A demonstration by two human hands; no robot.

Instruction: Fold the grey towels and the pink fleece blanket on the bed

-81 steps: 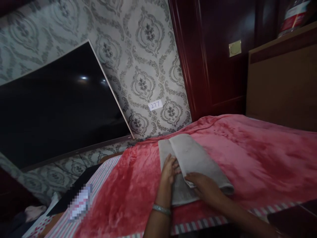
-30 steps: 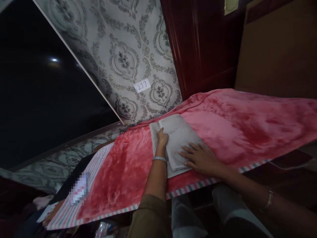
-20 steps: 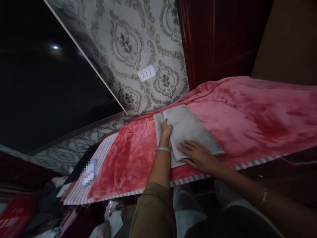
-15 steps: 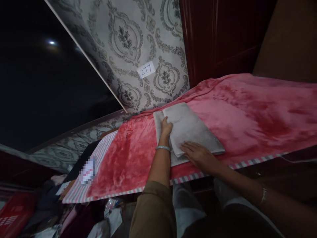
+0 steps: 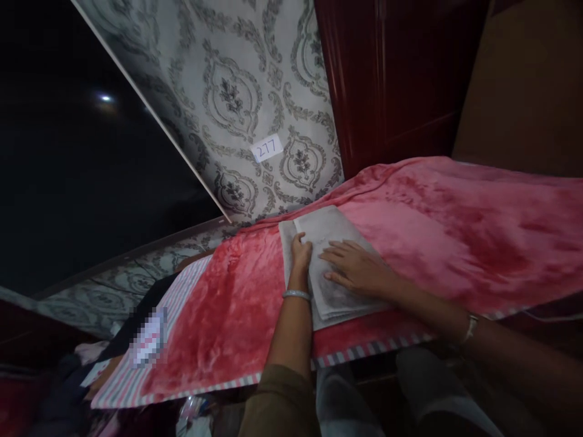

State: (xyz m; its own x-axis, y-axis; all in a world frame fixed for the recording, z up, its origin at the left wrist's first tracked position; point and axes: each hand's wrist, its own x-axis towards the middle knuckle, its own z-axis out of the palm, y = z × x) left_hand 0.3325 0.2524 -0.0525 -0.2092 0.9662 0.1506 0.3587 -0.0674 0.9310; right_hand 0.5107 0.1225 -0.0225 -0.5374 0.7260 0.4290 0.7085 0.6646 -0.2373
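Note:
A folded grey cloth lies on a red and pink plush blanket with a striped border. My left hand, with a bracelet at the wrist, has its fingers curled at the left edge of the cloth's upper fold. A narrower strip of the lower layer shows to the left of that hand. Flat on top of the cloth rests my right hand, palm down with fingers spread. Its forearm covers part of the cloth's right side.
Behind the blanket stands a patterned wall with a paper label reading 277. A dark screen-like panel is at the left, a dark red wooden panel at the right. Dim clutter, including a crinkled clear item, lies below the blanket's front edge.
My right hand has moved from the front edge of the cloth to its middle, fingers now spread. The cloth's right part now lies folded nearer the left. My left hand stays at the left edge.

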